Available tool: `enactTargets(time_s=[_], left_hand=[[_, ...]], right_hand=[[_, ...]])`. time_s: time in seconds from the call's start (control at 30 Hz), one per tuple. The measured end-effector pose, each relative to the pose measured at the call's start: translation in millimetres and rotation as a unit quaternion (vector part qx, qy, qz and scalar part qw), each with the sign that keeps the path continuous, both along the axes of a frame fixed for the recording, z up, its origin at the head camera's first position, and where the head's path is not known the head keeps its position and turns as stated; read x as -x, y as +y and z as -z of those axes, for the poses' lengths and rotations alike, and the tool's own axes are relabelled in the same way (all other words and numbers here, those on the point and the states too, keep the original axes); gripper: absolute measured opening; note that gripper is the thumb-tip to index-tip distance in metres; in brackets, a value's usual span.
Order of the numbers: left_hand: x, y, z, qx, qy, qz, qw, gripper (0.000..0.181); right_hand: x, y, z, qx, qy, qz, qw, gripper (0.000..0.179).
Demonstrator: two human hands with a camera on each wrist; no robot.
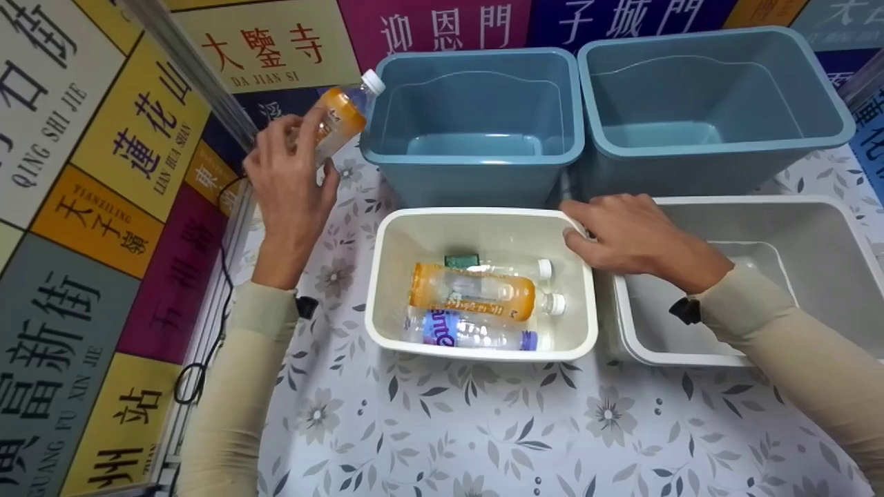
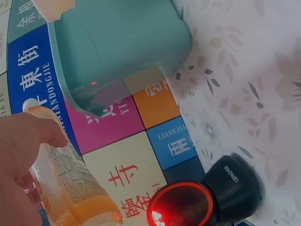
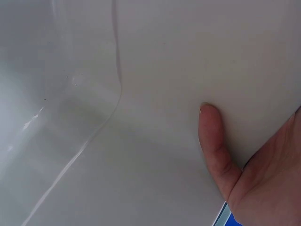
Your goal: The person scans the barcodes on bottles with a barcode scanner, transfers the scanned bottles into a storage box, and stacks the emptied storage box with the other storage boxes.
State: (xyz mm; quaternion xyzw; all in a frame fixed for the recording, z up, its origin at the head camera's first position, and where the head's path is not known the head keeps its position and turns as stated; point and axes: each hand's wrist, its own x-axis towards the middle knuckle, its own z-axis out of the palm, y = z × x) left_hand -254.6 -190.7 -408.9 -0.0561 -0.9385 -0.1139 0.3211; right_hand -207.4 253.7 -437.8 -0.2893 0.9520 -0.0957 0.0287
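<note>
A clear plastic bottle (image 1: 338,117) with an orange label and white cap is gripped in my left hand (image 1: 286,166), near the left side of the left blue bin (image 1: 469,183). The same bottle (image 2: 70,174) appears under the fingers in the left wrist view. My right hand (image 1: 628,235) holds the right back corner of the cream bin (image 1: 483,353); its thumb (image 3: 211,136) lies before a pale wall, with its other fingers out of sight there. Inside the cream bin lie several bottles, among them an orange-labelled bottle (image 1: 469,293) and a purple-capped bottle (image 1: 476,331).
A second blue bin (image 1: 690,169) stands at the back right. In front of it is a pale grey bin (image 1: 732,310), right beside the cream one. Sign-covered panels (image 1: 110,207) rise at the left and back, with a black cable (image 1: 224,276) along the left edge.
</note>
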Motion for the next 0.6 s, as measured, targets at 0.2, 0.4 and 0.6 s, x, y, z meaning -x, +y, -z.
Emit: enactTargets(time_s=[0.2, 0.4, 0.6], left_hand=[[6.0, 9.6, -4.9, 0.016, -0.008, 0.016, 0.9997, 0.065], [14.1, 19.0, -11.1, 0.014, -0.005, 0.026, 0.9995, 0.062], [21.2, 25.6, -17.0, 0.021, -0.007, 0.028, 0.9993, 0.063]], right_hand=[[-0.2, 0, -0.3, 0.002, -0.004, -0.002, 1.0, 0.019], [-0.1, 0, 0.0, 0.005, -0.003, -0.001, 1.0, 0.02], [-0.4, -1, 0.7, 0.003, -0.005, 0.001, 1.0, 0.023]])
